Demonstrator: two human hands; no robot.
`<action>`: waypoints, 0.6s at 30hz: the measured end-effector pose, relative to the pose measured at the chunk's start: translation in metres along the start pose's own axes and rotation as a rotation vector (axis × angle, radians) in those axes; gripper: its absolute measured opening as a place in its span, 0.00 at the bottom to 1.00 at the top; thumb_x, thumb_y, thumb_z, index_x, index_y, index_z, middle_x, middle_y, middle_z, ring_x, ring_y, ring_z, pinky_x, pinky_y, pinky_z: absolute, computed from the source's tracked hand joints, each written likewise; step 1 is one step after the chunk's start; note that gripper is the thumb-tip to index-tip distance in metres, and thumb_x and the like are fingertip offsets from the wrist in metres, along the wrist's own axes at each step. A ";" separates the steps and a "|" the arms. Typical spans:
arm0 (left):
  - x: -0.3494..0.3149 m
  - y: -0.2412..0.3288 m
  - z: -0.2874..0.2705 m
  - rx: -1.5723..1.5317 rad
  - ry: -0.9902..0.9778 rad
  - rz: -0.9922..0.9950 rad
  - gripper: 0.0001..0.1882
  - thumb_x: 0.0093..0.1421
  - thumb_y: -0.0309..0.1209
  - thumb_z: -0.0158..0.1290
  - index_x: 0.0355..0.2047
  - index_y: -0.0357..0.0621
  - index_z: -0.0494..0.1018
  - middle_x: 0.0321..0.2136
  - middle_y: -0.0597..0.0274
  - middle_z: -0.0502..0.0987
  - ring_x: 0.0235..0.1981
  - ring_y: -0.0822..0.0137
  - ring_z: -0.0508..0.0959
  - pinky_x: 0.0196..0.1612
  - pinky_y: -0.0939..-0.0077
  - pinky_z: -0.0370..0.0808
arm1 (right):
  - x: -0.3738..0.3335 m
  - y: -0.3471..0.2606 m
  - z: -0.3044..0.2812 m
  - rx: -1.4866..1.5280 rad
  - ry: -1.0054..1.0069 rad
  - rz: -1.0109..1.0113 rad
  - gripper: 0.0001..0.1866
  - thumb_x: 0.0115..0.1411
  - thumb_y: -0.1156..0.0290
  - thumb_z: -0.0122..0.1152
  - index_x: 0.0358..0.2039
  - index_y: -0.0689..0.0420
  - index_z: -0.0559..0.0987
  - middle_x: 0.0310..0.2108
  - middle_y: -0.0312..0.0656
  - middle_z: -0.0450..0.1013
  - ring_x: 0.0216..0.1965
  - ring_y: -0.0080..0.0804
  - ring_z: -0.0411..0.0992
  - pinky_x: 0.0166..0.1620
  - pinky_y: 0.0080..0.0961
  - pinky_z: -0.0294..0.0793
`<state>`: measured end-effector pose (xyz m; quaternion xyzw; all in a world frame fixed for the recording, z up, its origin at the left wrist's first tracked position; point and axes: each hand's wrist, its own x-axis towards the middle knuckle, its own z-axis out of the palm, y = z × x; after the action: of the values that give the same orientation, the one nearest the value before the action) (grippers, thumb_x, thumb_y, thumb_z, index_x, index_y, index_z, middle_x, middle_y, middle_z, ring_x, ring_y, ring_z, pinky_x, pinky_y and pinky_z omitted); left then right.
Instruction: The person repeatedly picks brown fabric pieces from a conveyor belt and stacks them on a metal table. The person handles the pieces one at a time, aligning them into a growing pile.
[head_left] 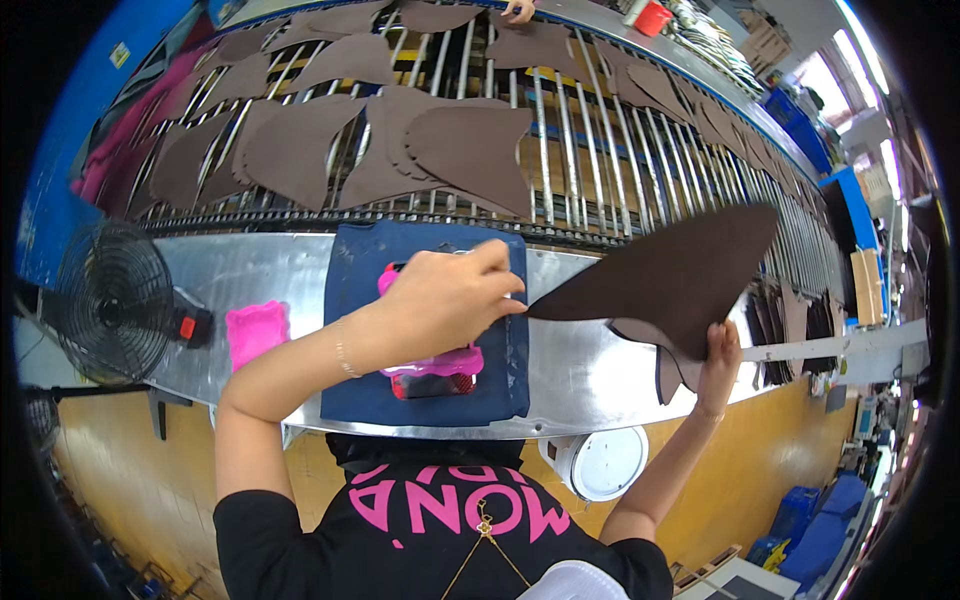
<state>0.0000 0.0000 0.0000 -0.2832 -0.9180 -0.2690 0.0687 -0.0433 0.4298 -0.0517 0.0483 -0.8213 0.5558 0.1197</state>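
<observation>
A large dark brown cut piece of sheet material [665, 275] is raised over the right part of the metal table, stretched out flat between my hands. My right hand [722, 350] grips its lower right edge. The fingertips of my left hand [455, 300] are pinched together at its pointed left corner. Beneath my left hand a bright pink tray-like thing [455, 362] with a red and black object [432, 386] lies on a dark blue cloth pad [350, 300]; my hand and forearm hide much of it. More brown pieces [672, 380] lie behind the raised one.
Beyond the table [570, 370] runs a roller conveyor [620, 190] bearing several brown pieces [470, 150]. Another person's hand [518, 10] shows at its far side. A black fan [112, 300] and a pink sheet [257, 332] are at left, a white bucket [608, 463] below the table edge.
</observation>
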 end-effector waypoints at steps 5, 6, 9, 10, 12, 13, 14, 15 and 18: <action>-0.009 -0.012 -0.015 -0.071 0.278 -0.114 0.11 0.54 0.29 0.59 0.38 0.43 0.77 0.28 0.60 0.72 0.20 0.67 0.72 0.24 0.73 0.70 | 0.097 0.057 -0.007 0.064 0.050 0.088 0.17 0.64 0.73 0.51 0.50 0.69 0.71 0.44 0.41 0.73 0.44 0.23 0.69 0.49 0.17 0.66; -0.013 -0.015 -0.017 -0.083 0.283 -0.178 0.10 0.54 0.30 0.59 0.37 0.43 0.77 0.28 0.60 0.71 0.19 0.66 0.72 0.24 0.73 0.69 | 0.121 0.072 -0.008 -0.030 -0.004 0.070 0.17 0.64 0.74 0.51 0.51 0.70 0.70 0.44 0.42 0.73 0.44 0.23 0.70 0.50 0.17 0.66; -0.037 -0.018 -0.031 -0.106 0.296 -0.378 0.11 0.54 0.31 0.59 0.37 0.43 0.77 0.26 0.62 0.70 0.18 0.68 0.69 0.22 0.75 0.67 | 0.184 0.133 0.015 -0.039 -0.003 0.155 0.19 0.63 0.74 0.53 0.52 0.70 0.69 0.44 0.42 0.74 0.44 0.24 0.71 0.49 0.19 0.67; -0.045 -0.020 -0.034 -0.123 0.308 -0.434 0.11 0.54 0.30 0.59 0.38 0.42 0.77 0.26 0.63 0.70 0.17 0.70 0.68 0.22 0.77 0.65 | 0.200 0.149 0.021 -0.039 -0.011 0.183 0.18 0.62 0.74 0.55 0.51 0.69 0.71 0.42 0.42 0.75 0.42 0.24 0.72 0.48 0.20 0.68; -0.057 -0.026 -0.038 -0.153 0.326 -0.505 0.12 0.54 0.28 0.59 0.39 0.41 0.76 0.25 0.64 0.69 0.16 0.73 0.65 0.21 0.80 0.62 | 0.228 0.187 0.016 -0.114 -0.034 0.204 0.18 0.61 0.73 0.56 0.50 0.68 0.73 0.41 0.42 0.76 0.40 0.24 0.73 0.45 0.20 0.70; -0.066 -0.027 -0.039 -0.144 0.334 -0.551 0.12 0.54 0.28 0.59 0.39 0.41 0.76 0.25 0.64 0.69 0.16 0.75 0.63 0.20 0.81 0.61 | 0.235 0.187 0.031 -0.168 -0.080 0.199 0.18 0.61 0.73 0.56 0.49 0.68 0.73 0.40 0.42 0.76 0.39 0.24 0.73 0.44 0.20 0.71; -0.072 -0.028 -0.039 -0.137 0.341 -0.591 0.12 0.54 0.28 0.59 0.39 0.41 0.76 0.25 0.65 0.69 0.16 0.76 0.62 0.20 0.82 0.60 | 0.235 0.187 0.042 -0.209 -0.040 0.202 0.18 0.58 0.69 0.60 0.48 0.64 0.75 0.38 0.41 0.78 0.37 0.25 0.74 0.43 0.23 0.71; -0.077 -0.028 -0.039 -0.129 0.348 -0.610 0.12 0.54 0.27 0.59 0.39 0.41 0.76 0.25 0.65 0.69 0.16 0.76 0.62 0.20 0.82 0.60 | 0.235 0.183 0.048 -0.320 -0.043 0.220 0.18 0.57 0.68 0.61 0.47 0.63 0.76 0.37 0.42 0.77 0.36 0.25 0.74 0.42 0.23 0.71; -0.091 -0.026 -0.039 -0.111 0.370 -0.673 0.12 0.54 0.26 0.59 0.39 0.40 0.76 0.25 0.65 0.68 0.16 0.77 0.61 0.20 0.82 0.58 | 0.222 0.144 0.071 -0.662 0.021 0.283 0.21 0.52 0.59 0.67 0.43 0.58 0.79 0.36 0.45 0.77 0.36 0.33 0.76 0.43 0.30 0.71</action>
<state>0.0598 -0.0827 -0.0042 0.0837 -0.9157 -0.3724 0.1258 -0.2983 0.4307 -0.1514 -0.1130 -0.9540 0.2713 0.0590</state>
